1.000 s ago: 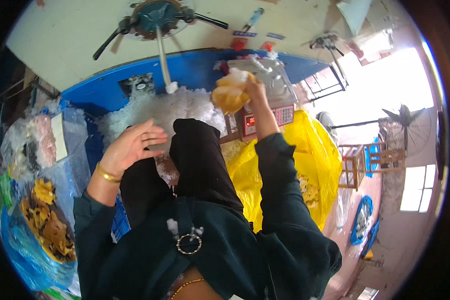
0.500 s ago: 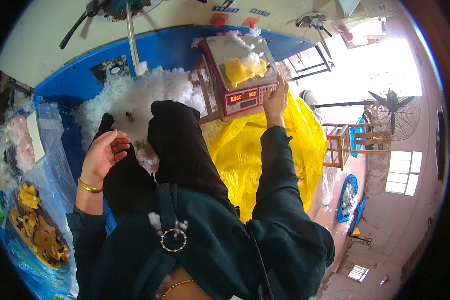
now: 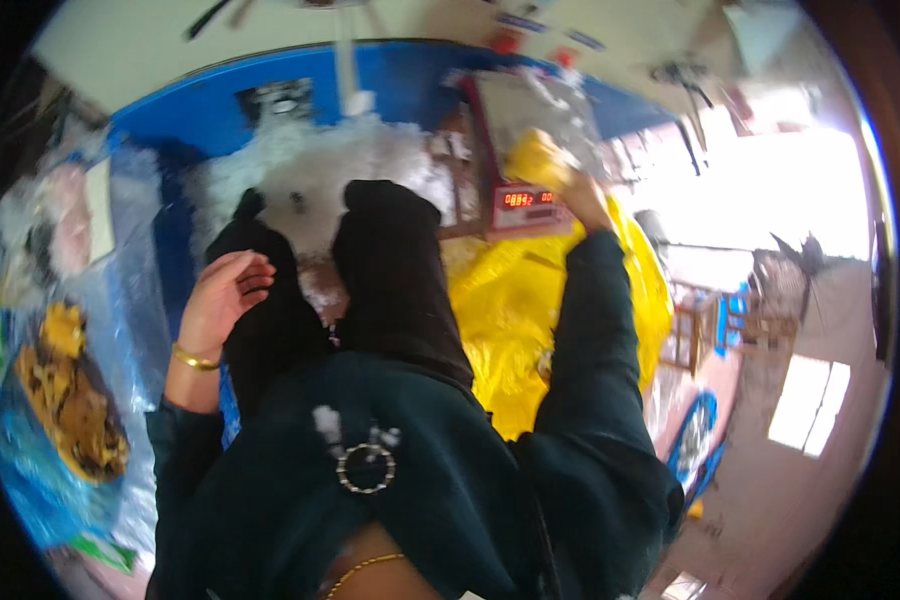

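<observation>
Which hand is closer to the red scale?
Right: the right hand is by the near right corner of the scale; the left hand is far left, by the left leg.

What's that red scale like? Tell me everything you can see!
The scale looks boxy, with red on its body and a flat, greyish plate facing up. Its front, toward the person, has a switched-on display with glowing red digits, too smeared to read. It stands just beyond the yellow bag. A yellow piece is over the plate's near part, and the right hand is by its near right corner; blur hides whether either touches it.
</observation>
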The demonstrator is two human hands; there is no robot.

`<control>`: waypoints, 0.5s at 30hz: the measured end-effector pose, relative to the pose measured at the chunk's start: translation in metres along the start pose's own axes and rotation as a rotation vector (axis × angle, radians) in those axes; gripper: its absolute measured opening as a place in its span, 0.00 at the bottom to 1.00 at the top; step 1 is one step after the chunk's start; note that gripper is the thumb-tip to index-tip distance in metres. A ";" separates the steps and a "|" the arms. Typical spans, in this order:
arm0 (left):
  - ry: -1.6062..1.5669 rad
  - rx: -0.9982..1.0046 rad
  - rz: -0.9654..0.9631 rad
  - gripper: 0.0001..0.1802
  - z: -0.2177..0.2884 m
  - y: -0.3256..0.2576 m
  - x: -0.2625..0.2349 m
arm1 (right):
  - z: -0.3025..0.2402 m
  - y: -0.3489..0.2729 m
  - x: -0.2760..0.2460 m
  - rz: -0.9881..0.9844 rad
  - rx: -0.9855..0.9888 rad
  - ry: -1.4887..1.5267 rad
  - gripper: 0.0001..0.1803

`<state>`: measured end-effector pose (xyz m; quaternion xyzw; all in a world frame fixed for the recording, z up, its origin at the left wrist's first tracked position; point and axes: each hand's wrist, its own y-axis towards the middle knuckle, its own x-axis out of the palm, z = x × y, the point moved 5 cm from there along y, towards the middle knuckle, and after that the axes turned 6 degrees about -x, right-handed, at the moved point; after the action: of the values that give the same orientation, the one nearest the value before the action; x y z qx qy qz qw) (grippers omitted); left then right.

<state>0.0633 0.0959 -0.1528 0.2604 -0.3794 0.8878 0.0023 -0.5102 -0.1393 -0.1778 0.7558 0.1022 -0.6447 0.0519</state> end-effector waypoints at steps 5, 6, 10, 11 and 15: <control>0.012 0.068 0.219 0.11 -0.003 -0.014 -0.073 | 0.051 -0.088 -0.002 0.053 -0.008 0.320 0.24; 0.001 0.085 0.282 0.10 -0.003 -0.016 -0.089 | 0.054 -0.097 -0.008 0.065 0.026 0.262 0.24; -0.047 0.208 0.465 0.10 0.005 -0.038 -0.115 | 0.056 -0.119 -0.033 0.113 0.121 0.131 0.24; -0.020 0.255 0.530 0.09 0.007 -0.054 -0.127 | 0.050 -0.116 -0.021 0.118 0.114 0.147 0.24; 0.050 0.301 0.563 0.08 -0.001 -0.039 -0.115 | 0.008 -0.088 -0.022 0.192 0.052 0.155 0.23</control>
<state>0.1704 0.1463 -0.1804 0.1208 -0.3006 0.9059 -0.2727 -0.5410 -0.0570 -0.1527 0.8108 0.0164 -0.5788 0.0857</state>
